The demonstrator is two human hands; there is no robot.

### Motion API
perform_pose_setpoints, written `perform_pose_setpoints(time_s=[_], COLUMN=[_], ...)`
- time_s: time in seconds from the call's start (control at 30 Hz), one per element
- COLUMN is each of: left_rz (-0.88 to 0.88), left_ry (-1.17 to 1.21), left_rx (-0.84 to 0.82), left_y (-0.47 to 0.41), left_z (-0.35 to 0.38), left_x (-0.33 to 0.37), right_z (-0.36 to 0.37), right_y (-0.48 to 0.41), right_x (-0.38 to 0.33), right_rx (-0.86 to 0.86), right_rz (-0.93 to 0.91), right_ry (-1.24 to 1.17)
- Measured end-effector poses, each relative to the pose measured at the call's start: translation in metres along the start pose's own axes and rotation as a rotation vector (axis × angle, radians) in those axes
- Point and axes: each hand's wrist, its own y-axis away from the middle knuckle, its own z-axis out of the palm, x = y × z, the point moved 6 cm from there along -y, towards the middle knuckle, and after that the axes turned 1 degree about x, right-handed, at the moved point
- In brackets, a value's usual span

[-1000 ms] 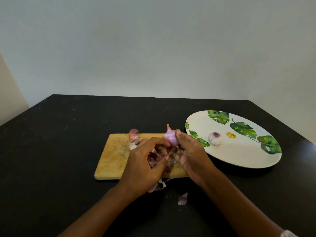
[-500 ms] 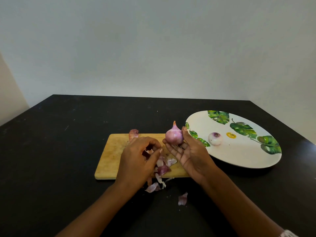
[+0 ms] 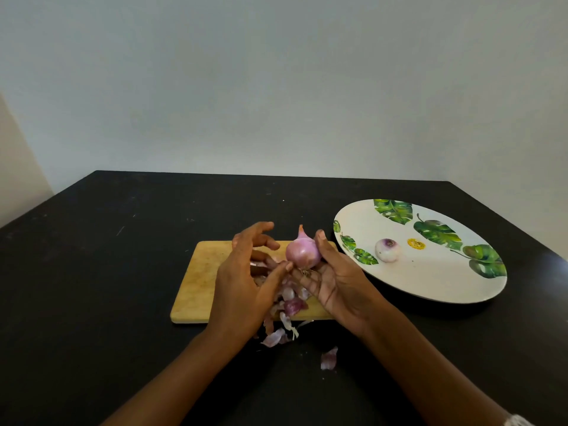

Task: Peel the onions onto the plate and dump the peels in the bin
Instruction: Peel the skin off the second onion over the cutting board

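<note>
Pretty plain setup tbh, just a pale grey-white wall (image 3: 276,87) behind a matte black table (image 3: 107,272) with a few light scuffs. Beige strip of side wall (image 3: 15,167) at far left, lighting's soft and even

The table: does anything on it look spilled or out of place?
Yes: onion peels have spilled off the near edge of the cutting board onto the black table, and one stray peel lies apart, nearer the person. The peeled onion sits on the plate as it should.
</note>
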Motion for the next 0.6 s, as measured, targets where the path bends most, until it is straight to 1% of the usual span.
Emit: perform_pose_setpoints(time_s=[0.1,0.2,0.33,0.6], left_rz=[0.007,0.063,0.079,0.070], left_ry=[0.048,0.012,-0.003,-0.039], left_rx=[-0.027,-0.028,-0.003,-0.019], left_y=[-0.0008,-0.0003,-0.0009,-0.0014], left_z=[0.0016,0.0011,0.0006,0.0007], left_x=[0.0014,0.0007,0.0007,0.0039], right_z=[-0.0002,-0.0027,-0.0053,-0.0068], right_y=[0.0002,-0.0021,-0.0043,-0.0058], right_x=[0.0024,0.0055,0.0087,0.0048], right_rx=[-0.028,-0.021,-0.020,-0.019], right_rz=[0.034,0.055,0.080,0.025], right_ry=[0.020,0.012,0.036,0.123])
